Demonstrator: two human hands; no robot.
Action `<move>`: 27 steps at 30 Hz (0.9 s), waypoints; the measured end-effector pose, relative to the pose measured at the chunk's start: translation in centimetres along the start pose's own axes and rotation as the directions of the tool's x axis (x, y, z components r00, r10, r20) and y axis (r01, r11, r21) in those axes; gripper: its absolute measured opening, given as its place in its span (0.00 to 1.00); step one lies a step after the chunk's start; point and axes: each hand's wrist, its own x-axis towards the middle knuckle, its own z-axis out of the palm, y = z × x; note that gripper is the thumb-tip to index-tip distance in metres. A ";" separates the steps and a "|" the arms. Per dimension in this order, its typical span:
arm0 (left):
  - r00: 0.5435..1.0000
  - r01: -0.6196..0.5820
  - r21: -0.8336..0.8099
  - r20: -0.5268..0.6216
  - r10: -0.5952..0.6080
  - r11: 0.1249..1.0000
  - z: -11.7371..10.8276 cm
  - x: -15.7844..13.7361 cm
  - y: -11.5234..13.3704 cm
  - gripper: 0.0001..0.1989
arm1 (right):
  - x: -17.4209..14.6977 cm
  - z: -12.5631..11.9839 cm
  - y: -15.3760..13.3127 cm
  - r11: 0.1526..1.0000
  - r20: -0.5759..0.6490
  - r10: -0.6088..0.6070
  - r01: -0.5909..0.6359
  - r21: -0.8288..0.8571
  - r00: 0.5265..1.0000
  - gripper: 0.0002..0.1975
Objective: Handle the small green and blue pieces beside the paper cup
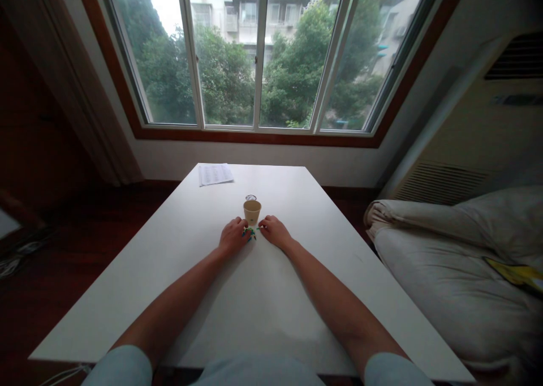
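The left hand (233, 237) is placed palm down on the table (271, 307), its fingers bent and held narrow. Small pieces (251, 233), green and dark, are partly covered by its thumb and fingertips; whether any is gripped cannot be told. The right hand (275, 231) is set opposite, its fingers likewise bent and drawn in. A green piece (258, 228) is seen at its fingertips; whether it is pinched or only touched cannot be told. The hands are parted by a small gap, in which the pieces are seen loose on the white surface.

Just beyond the gap, the cup (252, 215) is stood upright, brown and open at the top. Behind its rim a small clear object (250, 197) is partly hidden and cannot be identified. The papers (215, 175) are laid flat near the far left corner of the table.

Beyond the table, the wall is taken up by a window (258, 63) framed in brown wood, through which trees (292, 74) are seen. A curtain (80, 86) is hung at the left; a pale sofa (428, 267) is placed at the right.
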 end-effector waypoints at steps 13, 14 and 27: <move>0.998 0.059 0.035 0.027 -0.060 0.998 -0.2 0.2 -1.0 0.16 | -0.1 -0.4 -0.4 0.998 -0.030 0.055 -0.055 -0.013 0.998 0.07; 0.998 0.052 0.043 0.038 -0.053 0.998 -0.2 0.3 -1.1 0.15 | -0.1 -0.4 -0.4 0.998 -0.036 0.065 -0.065 -0.007 0.997 0.07; 0.994 -0.033 0.011 0.108 0.032 0.999 0.0 0.3 -1.1 0.16 | -0.1 -1.5 -1.1 0.987 -0.255 0.044 -0.003 0.158 0.966 0.04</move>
